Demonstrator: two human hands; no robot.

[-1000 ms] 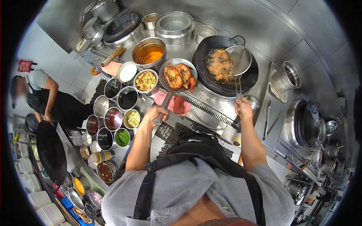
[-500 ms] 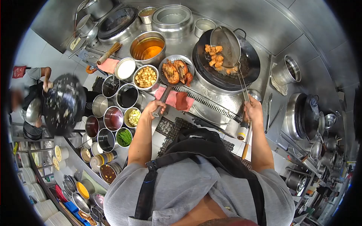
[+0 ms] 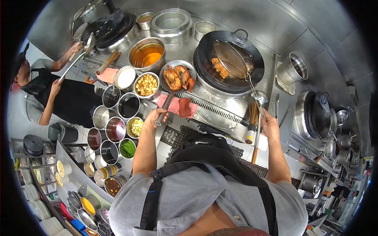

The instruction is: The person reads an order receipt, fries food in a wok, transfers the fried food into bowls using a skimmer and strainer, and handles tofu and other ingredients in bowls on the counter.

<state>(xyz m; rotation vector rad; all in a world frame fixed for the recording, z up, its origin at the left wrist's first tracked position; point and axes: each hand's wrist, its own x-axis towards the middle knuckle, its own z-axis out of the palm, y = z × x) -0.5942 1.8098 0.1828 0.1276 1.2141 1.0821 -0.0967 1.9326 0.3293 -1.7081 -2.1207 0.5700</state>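
My left hand [image 3: 157, 117] is closed round the handle of a perforated ladle [image 3: 178, 66]. Browned fried pieces [image 3: 172, 78] lie in its bowl, held above the stove edge beside a pot of orange liquid [image 3: 147, 56]. My right hand [image 3: 269, 124] grips the long handle of a wire strainer [image 3: 230, 59]. The strainer is tilted over the black wok [image 3: 201, 59], partly covering golden fried pieces [image 3: 219, 67] in it. A metal ladle [image 3: 259, 97] with a wooden handle end and a bamboo brush [image 3: 252, 118] rest close to my right hand.
Pots of sauces and diced food [image 3: 147, 85] stand left of the stove. Red and pink cloths [image 3: 183, 107] lie at its front edge. A co-worker [image 3: 47, 84] holds a ladle [image 3: 90, 42] near a second wok [image 3: 114, 29] at the left. A metal pot [image 3: 291, 69] stands at the right.
My right hand has moved right and down, and the strainer is now low over the wok. The co-worker has turned from the rear side to the second wok, now holding a ladle.
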